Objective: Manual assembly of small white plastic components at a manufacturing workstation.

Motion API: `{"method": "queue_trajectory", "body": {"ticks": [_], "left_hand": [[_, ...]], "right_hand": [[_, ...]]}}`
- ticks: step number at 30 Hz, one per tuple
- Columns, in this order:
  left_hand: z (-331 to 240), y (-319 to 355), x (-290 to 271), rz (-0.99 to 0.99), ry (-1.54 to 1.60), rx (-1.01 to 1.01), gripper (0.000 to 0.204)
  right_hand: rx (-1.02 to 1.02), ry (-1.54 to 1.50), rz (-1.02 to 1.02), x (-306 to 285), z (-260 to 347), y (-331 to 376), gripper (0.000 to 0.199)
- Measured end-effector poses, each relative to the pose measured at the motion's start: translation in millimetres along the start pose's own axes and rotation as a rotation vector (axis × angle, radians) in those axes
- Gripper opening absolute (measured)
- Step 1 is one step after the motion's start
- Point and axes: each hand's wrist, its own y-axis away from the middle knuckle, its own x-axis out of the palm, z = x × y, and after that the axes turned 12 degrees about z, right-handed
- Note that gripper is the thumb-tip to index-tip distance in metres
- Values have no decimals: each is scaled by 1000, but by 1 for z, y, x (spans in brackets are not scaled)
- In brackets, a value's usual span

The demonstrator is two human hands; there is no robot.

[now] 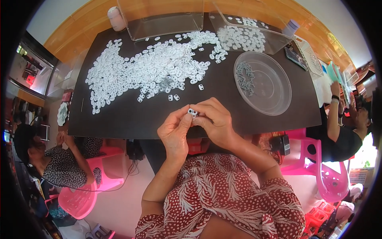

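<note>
Head view: left hand point(174, 132) and right hand point(215, 120) both pinch one small white part point(192, 112) between fingertips, just above the counter's point(131, 119) near edge, with the white pile point(147, 69) beyond.

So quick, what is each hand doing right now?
Left hand: closed, pinching the small white plastic piece.
Right hand: closed on the same piece from the other side.
</note>
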Motion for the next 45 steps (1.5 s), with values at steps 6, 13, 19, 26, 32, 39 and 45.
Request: {"method": "queue_trajectory", "body": {"ticks": [6, 13, 19, 26, 32, 39, 45], "left_hand": [[9, -4, -4, 24, -91, 42, 22], [4, -8, -5, 59, -78, 55, 22], [7, -9, -7, 88, -159, 83, 24], [7, -10, -10, 94, -215, 154, 22], [11, -8, -11, 72, -315, 232, 20], [13, -6, -9, 25, -253, 252, 20], [8, -6, -9, 11, -300, 264, 18]], "right_hand": [[-10, 20, -33, 0, -4, 1, 30], [8, -32, -37, 2, -7, 0, 31], [124, -209, -115, 12, -7, 4, 32], [96, -150, -86, 11, -3, -4, 29], [-36, -75, -125, 16, -4, -6, 30], [-119, 6, -168, 22, -6, -6, 29], [-73, -17, -144, 22, 1, -6, 29]]}}
